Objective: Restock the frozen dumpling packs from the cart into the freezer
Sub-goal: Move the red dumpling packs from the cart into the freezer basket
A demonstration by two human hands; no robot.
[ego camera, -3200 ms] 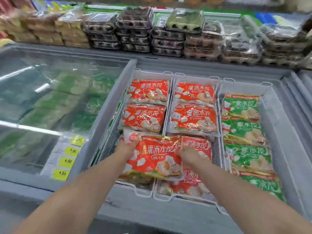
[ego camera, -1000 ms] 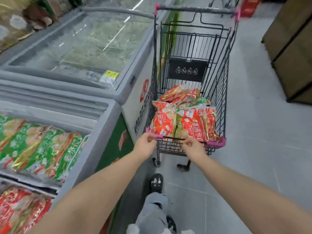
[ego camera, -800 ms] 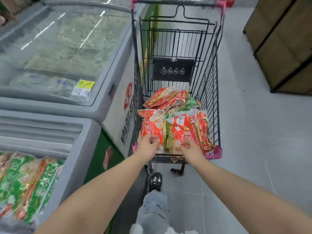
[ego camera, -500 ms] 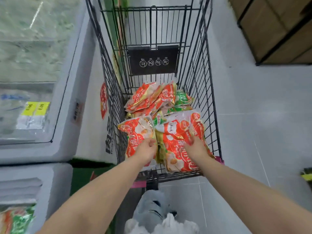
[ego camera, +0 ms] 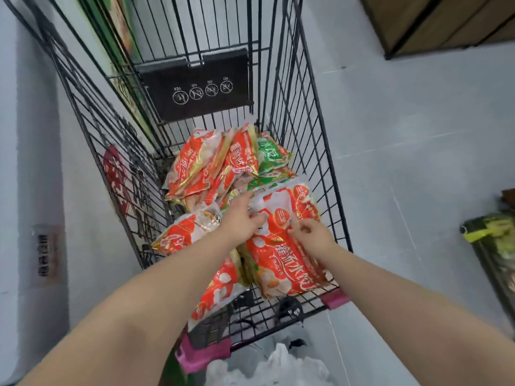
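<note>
cart [ego camera: 312, 151]: black wire basket, seen from above, pink plastic corner caps at the near end; a dark sign plate [ego camera: 195, 84] with four round white symbols hangs on the far wall. it stands on a pale tiled floor [ego camera: 404, 135], its left side close against a white freezer wall [ego camera: 36, 162].

dumpling packs, all in the cart:
- red pack [ego camera: 287, 254], near right, lying on top of the pile, large white lettering facing up, tilted with its near end toward the cart's front rail.
- second red pack [ego camera: 184, 232], near left, partly under the left forearm, its lower part reaching the near end of the basket.
- heap of red packs [ego camera: 206, 165] farther in, leaning on one another at angles.
- green pack [ego camera: 269, 156] at the far right of the heap, touching the right wire wall, a second green edge showing beneath it.

left hand [ego camera: 239, 218]: palm down, fingers spread and extended, resting at the upper left corner of the near right red pack; not closed around anything.

right hand [ego camera: 312, 232]: fingers curled, pinching the upper face of the same red pack near its middle right.

other: brown wooden shelving [ego camera: 434, 20] at top right; a dark crate with green contents [ego camera: 493, 240] at the right edge, blurred.
</note>
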